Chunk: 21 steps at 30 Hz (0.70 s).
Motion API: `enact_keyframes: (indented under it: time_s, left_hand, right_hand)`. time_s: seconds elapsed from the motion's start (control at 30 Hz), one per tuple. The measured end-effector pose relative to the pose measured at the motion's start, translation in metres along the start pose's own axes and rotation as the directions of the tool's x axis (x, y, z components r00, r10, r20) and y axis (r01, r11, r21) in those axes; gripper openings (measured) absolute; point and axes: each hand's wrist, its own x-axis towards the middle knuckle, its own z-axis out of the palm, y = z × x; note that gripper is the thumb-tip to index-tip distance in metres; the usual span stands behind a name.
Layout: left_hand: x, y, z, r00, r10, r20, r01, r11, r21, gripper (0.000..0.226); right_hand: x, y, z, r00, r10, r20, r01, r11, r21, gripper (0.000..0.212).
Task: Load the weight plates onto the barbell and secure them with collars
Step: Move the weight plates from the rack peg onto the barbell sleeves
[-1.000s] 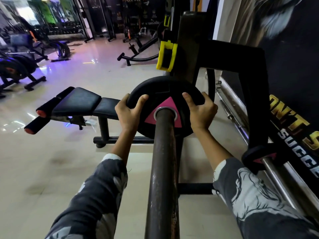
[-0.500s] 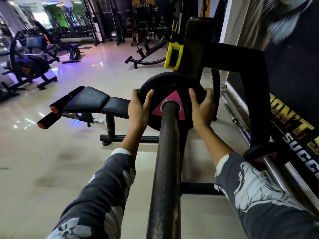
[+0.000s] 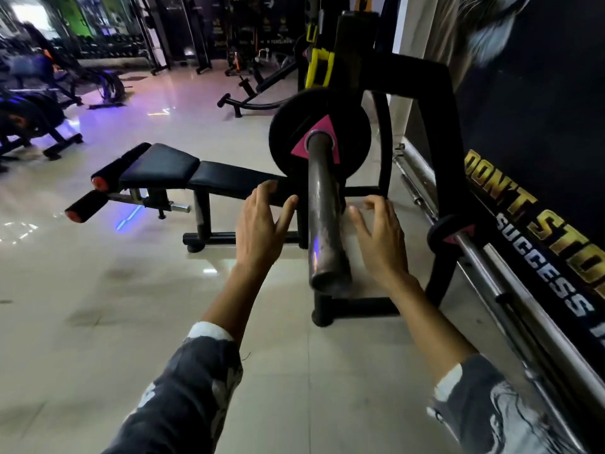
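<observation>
Both hands, left (image 3: 260, 221) and right (image 3: 379, 234), spread open, empty, flanking the barbell sleeve (image 3: 322, 208); weight plate (image 3: 319, 134) beyond them, seemingly fully seated.

The barbell sleeve (image 3: 322, 211) runs bare from its near end up to the black weight plate (image 3: 319, 136), with open air on both sides where the left hand (image 3: 262, 224) and right hand (image 3: 381, 239) hang spread, touching nothing. To the right the black rack frame (image 3: 448, 152) and a small plate (image 3: 448, 234) on a chrome bar (image 3: 510, 290) narrow the gap. To the left a padded bench (image 3: 183, 170) crosses behind the left hand, and the tiled floor (image 3: 114, 306) beyond lies open.
</observation>
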Motion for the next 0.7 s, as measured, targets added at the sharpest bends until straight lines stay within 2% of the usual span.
enact_keyframes:
  time_s: [0.13,0.23,0.37,0.53,0.7]
  left_hand:
    - [-0.074,0.014,-0.037,0.997,0.033,0.067,-0.035,0.999,0.027,0.039]
    - [-0.123,0.026,-0.058,0.988,0.097,0.120,-0.099,0.995,0.011,0.036]
    - [-0.176,0.045,-0.069,0.981,0.086,0.171,-0.082,0.996,-0.029,0.038]
    - [-0.222,0.064,-0.045,0.955,0.075,0.286,-0.057,0.996,-0.070,0.044]
    - [-0.246,0.094,0.014,0.886,0.166,0.433,-0.144,0.986,-0.084,0.046]
  right_hand:
    - [-0.085,-0.021,-0.018,1.000,0.004,0.023,-0.004,1.000,-0.029,0.024]
    - [-0.137,-0.038,-0.029,0.999,0.002,0.048,0.001,0.998,-0.069,0.027]
    - [-0.189,-0.041,-0.048,0.997,0.038,0.068,-0.030,0.993,-0.115,0.028]
    - [-0.233,-0.005,-0.075,0.989,0.141,0.052,-0.128,0.972,-0.195,0.030]
    - [-0.250,0.051,-0.115,0.975,0.219,0.028,-0.196,0.917,-0.348,0.035]
